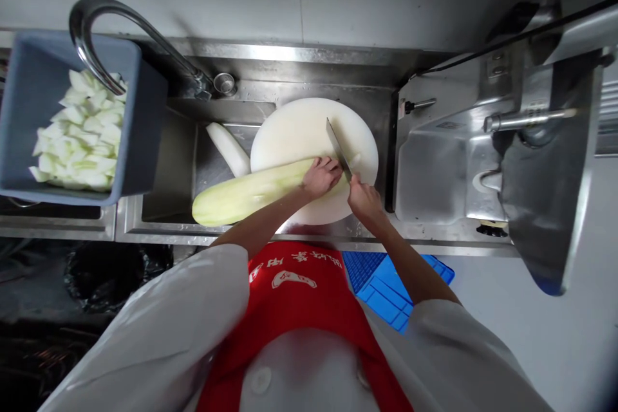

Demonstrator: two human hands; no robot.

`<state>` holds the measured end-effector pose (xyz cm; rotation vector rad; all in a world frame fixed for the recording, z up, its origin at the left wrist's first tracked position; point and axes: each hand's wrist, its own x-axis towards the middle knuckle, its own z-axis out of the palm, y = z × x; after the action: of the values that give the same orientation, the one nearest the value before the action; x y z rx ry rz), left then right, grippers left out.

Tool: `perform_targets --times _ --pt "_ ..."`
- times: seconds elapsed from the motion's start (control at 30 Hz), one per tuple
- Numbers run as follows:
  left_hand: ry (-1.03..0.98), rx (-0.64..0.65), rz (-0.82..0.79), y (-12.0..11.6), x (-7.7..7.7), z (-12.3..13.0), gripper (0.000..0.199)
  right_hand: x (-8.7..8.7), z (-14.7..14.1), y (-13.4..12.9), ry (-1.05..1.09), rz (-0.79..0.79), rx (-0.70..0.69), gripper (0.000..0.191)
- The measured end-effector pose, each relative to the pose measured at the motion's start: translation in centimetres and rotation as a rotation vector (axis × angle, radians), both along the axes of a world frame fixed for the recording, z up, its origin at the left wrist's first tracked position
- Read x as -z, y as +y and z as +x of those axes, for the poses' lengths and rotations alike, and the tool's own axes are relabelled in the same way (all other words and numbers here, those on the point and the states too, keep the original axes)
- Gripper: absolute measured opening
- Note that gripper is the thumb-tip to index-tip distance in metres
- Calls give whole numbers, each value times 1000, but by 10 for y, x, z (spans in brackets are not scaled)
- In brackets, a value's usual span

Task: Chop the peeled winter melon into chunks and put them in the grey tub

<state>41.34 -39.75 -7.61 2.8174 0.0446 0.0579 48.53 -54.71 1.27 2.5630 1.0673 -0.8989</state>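
Observation:
A long pale green gourd (251, 192) lies across a round white cutting board (294, 125), its left end past the board's edge. My left hand (322, 176) is closed over the gourd's right end, fingers curled. My right hand (364, 201) grips the handle of a knife (338, 149), whose blade points up and to the left, close beside my left fingertips. A small pale piece (356, 159) lies on the board just right of the blade. Another white, peeled piece (228, 149) rests in the sink, left of the board.
A grey bin (129, 135) of cut pale chunks (89, 132) stands at the left, below a curved faucet (130, 13). A steel slicing machine (545, 161) is at the right. Blue mats (386, 293) lie on the floor beyond the sink's front edge (434, 246).

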Motion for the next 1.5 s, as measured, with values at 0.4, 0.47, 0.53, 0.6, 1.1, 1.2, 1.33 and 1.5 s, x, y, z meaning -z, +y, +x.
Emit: perform_targets --times 0.4,0.47,0.53,0.6,1.1,1.2,1.33,1.5 --pt "-46 -25 -19 -1 4 1 28 5 4 9 11 69 31 37" --pt "-56 -17 -19 -1 4 1 28 -4 2 -2 15 39 18 36" --pt "-67 -11 -20 -1 4 2 29 -6 -1 -6 21 17 21 36" --pt "-66 -10 -23 0 3 1 30 0 -3 -1 23 16 35 35" --pt "-10 -35 -50 2 0 3 30 11 -11 3 38 63 75 30" --pt "79 -11 -67 6 -11 -8 30 26 -12 14 48 95 99 34" --pt "253 37 -7 22 -25 -43 77 30 -11 15 57 100 114 39" --pt "414 10 45 36 -26 -64 110 33 -8 8 57 128 138 32"
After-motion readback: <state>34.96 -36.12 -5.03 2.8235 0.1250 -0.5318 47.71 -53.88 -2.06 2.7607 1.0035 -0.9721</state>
